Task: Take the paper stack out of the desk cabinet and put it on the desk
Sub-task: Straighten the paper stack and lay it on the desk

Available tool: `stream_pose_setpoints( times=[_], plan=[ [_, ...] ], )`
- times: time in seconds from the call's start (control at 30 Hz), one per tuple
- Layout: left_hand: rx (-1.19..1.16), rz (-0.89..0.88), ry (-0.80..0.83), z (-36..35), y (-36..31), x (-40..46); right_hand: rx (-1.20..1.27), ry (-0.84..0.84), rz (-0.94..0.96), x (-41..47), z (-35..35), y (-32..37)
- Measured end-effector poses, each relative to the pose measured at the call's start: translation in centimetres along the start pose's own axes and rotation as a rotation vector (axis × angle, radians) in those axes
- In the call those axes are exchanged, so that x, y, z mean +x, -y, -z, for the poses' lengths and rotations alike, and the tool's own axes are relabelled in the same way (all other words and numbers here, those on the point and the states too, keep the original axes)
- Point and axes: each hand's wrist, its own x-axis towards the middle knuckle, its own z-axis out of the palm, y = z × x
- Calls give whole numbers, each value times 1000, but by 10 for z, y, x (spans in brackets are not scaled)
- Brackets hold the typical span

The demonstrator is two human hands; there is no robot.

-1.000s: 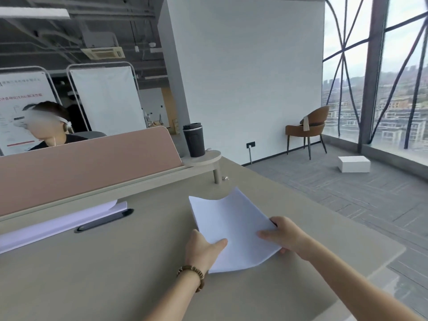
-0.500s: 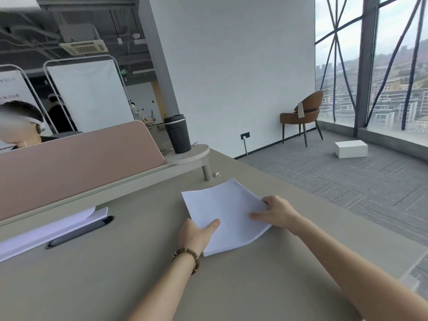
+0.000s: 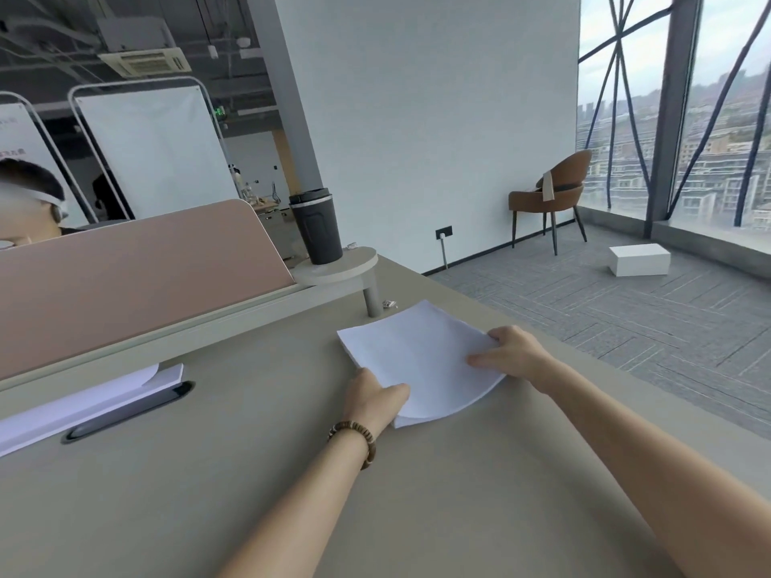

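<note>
We hold the paper stack (image 3: pixel 417 360) on the table (image 3: pixel 250 473), left hand (image 3: pixel 371 396) and right hand (image 3: pixel 511 352) fingers gripping its edges; no legible writing.

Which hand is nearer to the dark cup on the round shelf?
Left, though only slightly. The left hand grips the paper stack at its near-left edge, below the dark cup. The right hand holds the right edge, farther to the side.

I have only one view, from the head of the person, which looks forward and down over the desk (image 3: pixel 175 486), close above both forearms, and reaches far to the white wall (image 3: pixel 425 118) and the windows (image 3: pixel 717 131) at right.
</note>
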Motion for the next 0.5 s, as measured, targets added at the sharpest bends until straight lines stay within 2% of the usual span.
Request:
stream_pose_setpoints(
  times=[0.17, 0.4, 0.5],
  plan=[
    [89, 2, -36, -12, -3, 12, -17, -10, -29, 12, 6, -1],
    [424, -127, -78, -32, 6, 25, -35, -31, -13, 27, 12, -7],
    [649, -192, -151, -36, 14, 25, -125, -22, 12, 28, 12, -11]
  ],
)
